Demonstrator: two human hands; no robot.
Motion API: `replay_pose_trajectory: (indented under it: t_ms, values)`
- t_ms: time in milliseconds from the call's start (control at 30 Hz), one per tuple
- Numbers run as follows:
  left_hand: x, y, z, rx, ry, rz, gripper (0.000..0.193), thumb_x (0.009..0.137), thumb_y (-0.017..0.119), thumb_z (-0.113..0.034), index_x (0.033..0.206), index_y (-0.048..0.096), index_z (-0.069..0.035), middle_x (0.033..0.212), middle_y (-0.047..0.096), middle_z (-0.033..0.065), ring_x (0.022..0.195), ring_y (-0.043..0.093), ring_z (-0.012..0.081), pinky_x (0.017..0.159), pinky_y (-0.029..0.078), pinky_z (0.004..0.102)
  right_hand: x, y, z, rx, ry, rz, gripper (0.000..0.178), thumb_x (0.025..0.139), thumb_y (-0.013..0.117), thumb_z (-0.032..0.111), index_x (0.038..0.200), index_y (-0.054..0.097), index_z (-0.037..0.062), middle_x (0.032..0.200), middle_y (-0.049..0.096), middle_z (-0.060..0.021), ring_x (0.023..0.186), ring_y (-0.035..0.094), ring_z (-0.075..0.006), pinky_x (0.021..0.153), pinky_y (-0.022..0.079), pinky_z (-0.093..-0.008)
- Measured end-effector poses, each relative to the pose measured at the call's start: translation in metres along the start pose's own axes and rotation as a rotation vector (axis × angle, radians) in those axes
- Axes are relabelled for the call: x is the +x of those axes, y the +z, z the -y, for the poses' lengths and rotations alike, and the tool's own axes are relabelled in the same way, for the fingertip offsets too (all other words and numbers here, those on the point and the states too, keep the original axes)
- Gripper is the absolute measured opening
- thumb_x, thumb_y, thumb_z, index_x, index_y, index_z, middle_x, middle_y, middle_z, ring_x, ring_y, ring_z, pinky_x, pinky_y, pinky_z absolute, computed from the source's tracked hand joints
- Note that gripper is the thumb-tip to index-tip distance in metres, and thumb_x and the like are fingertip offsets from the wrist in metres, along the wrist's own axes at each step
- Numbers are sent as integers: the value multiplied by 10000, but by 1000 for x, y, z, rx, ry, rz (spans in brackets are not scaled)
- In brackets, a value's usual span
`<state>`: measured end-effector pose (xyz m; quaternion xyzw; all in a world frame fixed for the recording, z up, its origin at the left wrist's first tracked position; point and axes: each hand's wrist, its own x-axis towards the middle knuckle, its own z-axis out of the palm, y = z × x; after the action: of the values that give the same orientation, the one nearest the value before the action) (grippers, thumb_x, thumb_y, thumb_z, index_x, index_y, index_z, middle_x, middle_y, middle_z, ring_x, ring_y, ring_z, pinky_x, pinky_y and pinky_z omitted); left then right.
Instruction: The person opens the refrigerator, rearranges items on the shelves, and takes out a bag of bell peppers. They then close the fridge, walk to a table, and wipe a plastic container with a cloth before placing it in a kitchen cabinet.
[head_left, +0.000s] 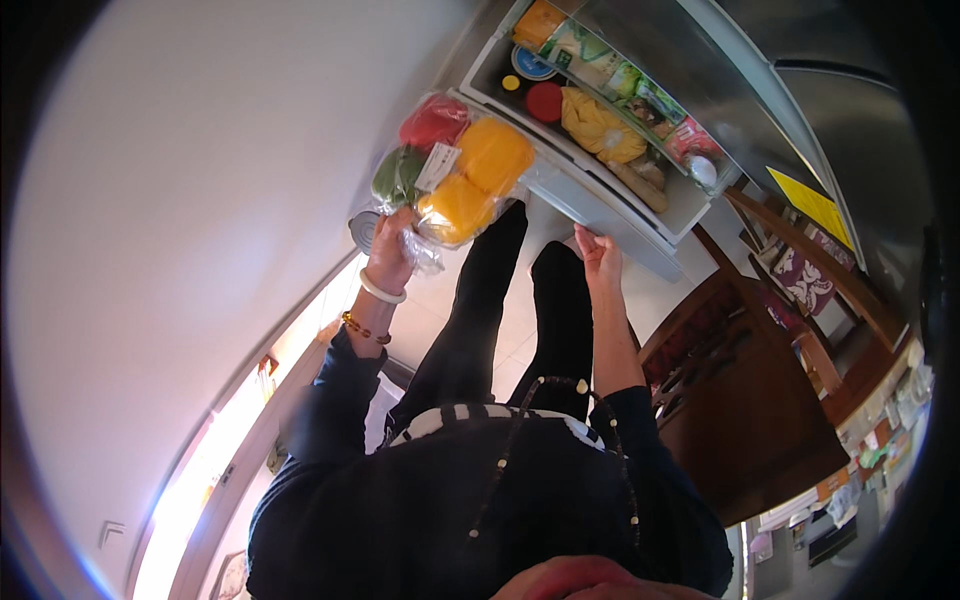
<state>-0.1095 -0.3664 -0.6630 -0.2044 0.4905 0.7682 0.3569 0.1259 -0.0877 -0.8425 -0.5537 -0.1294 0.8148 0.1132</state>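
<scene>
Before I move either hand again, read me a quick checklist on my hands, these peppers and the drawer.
1. Left hand gripping the clear plastic wrapping: ok, fingers closed at its lower end.
2. Peppers inside the plastic: ok; red, green and two yellow ones show.
3. Drawer open: ok, pulled out with contents showing.
4. Right hand touching the drawer: cannot tell; its fingertips are at the front.
5. Drawer free of other items: not ok; a yellow bag and a red round lid are inside.
6. Room at the drawer's back: cannot tell; it is hidden.
</scene>
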Motion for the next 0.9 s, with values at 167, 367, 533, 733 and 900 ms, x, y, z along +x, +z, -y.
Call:
replay_pose_trajectory:
  t_ms: [167, 367, 533, 733, 900]
  values:
    - [-20, -1, 5, -221, 44, 26, 336, 967, 584, -299, 1194, 585, -50, 1061, 687, 56, 947, 666, 180, 836, 543, 324, 2, 16, 20, -34, -71, 38, 377, 797, 466, -9, 1114, 502, -209, 1149, 619, -323, 1094, 642, -409, 983, 560, -412]
    - [-27, -3, -4, -443, 47, 172, 445, 985, 569, -339, 1297, 533, -24, 1260, 628, 114, 1129, 618, 251, 990, 505, 382, 33, 51, 63, -16, -155, 79, 370, 806, 455, -30, 1120, 481, -224, 1145, 612, -324, 1079, 647, -409, 973, 569, -411]
    - [-15, 5, 11, -476, 63, 63, 474, 977, 576, -387, 1300, 539, -41, 1264, 627, 102, 1134, 615, 251, 980, 510, 379, 88, 68, 126, -59, -223, 108, 352, 809, 452, -38, 1120, 501, -195, 1131, 624, -294, 1061, 652, -407, 977, 566, -420]
    - [-14, -4, 4, -663, -71, 192, 464, 966, 576, -287, 1338, 500, -20, 1349, 568, 122, 1185, 588, 285, 1020, 486, 416, 126, 114, 181, 12, -388, 161, 369, 787, 446, -71, 1143, 504, -150, 1174, 590, -247, 1120, 610, -394, 994, 547, -479]
    - [-23, 4, -1, -348, 0, 147, 611, 902, 660, -315, 1392, 459, -10, 1355, 572, 154, 1227, 570, 293, 1058, 464, 437, 149, 133, 214, 8, -478, 197, 360, 780, 436, -97, 1132, 511, -105, 1136, 596, -196, 1125, 604, -357, 1048, 494, -511]
